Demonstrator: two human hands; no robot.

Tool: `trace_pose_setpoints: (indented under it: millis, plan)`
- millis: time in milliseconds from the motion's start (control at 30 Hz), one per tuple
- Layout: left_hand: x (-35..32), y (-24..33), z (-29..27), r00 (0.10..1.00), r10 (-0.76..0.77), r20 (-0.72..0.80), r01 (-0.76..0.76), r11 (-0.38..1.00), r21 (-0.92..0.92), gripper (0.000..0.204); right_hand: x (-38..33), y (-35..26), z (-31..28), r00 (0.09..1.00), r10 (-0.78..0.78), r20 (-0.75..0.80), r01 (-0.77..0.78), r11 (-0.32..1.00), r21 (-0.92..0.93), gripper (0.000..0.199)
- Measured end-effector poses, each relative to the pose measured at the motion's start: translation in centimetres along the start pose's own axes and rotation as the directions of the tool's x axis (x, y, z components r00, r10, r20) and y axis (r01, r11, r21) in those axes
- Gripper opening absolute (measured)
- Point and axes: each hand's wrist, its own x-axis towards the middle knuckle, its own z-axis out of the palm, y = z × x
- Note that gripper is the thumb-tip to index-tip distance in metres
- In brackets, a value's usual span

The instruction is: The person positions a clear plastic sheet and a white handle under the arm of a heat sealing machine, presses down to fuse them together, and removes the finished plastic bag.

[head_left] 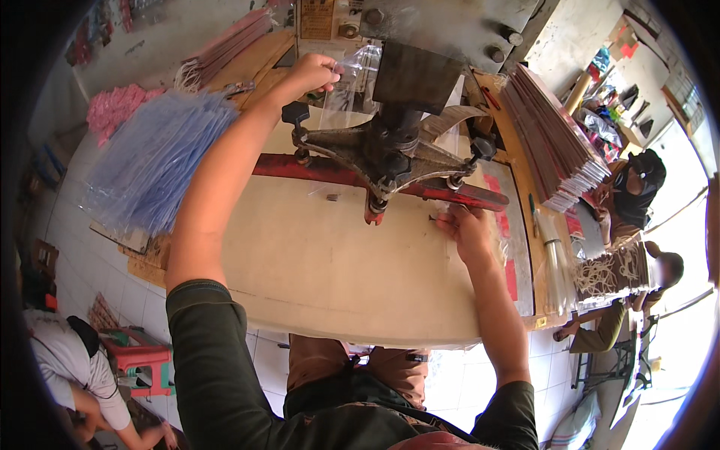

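My left hand (315,75) is raised beyond the press on the far left side, its fingers pinched on a clear plastic sheet (341,105). The sheet runs down behind the machine's dark metal head (409,75). Beneath that head, a three-armed bracket with black knobs (360,146) carries a long red bar (322,171) across the cream work surface (337,262). My right hand (466,229) is closed just below the right end of the bar, with its fingertips partly hidden; what they hold cannot be made out.
Blue-tinted plastic bags (161,157) are heaped at the left, beside a pink bundle (116,109). Folded brown bags (551,135) stack at the right, near rolled clear plastic (553,259). Other people sit at both sides; a red stool (142,356) stands lower left.
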Motion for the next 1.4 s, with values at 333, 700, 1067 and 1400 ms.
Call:
trace_pose_setpoints:
  millis: [333, 700, 1067, 1400]
  plan:
    - [0.2, -1.2, -0.4, 0.994, 0.081, -0.077, -0.079, 0.996, 0.031, 0.028, 0.6, 0.8, -0.5, 0.998, -0.043, 0.039, 0.040, 0.997, 0.072, 0.030]
    - [-1.0, -0.6, 0.6, 0.985, -0.081, -0.152, 0.059, 0.987, -0.148, 0.049, 0.9, 0.8, -1.1, 0.985, -0.098, 0.141, 0.069, 0.978, 0.198, 0.037]
    - [-25.7, 2.4, -0.9, 0.198, 0.975, -0.097, -0.759, 0.215, 0.615, 0.016, 0.3, 1.1, -0.4, 0.979, -0.109, 0.172, 0.073, 0.977, 0.202, 0.031]
    - [-24.8, -4.4, 7.4, 0.928, 0.344, 0.141, -0.367, 0.779, 0.508, 0.047, -0.3, 0.7, -1.2, 0.984, -0.028, 0.177, -0.012, 0.975, 0.221, 0.035]
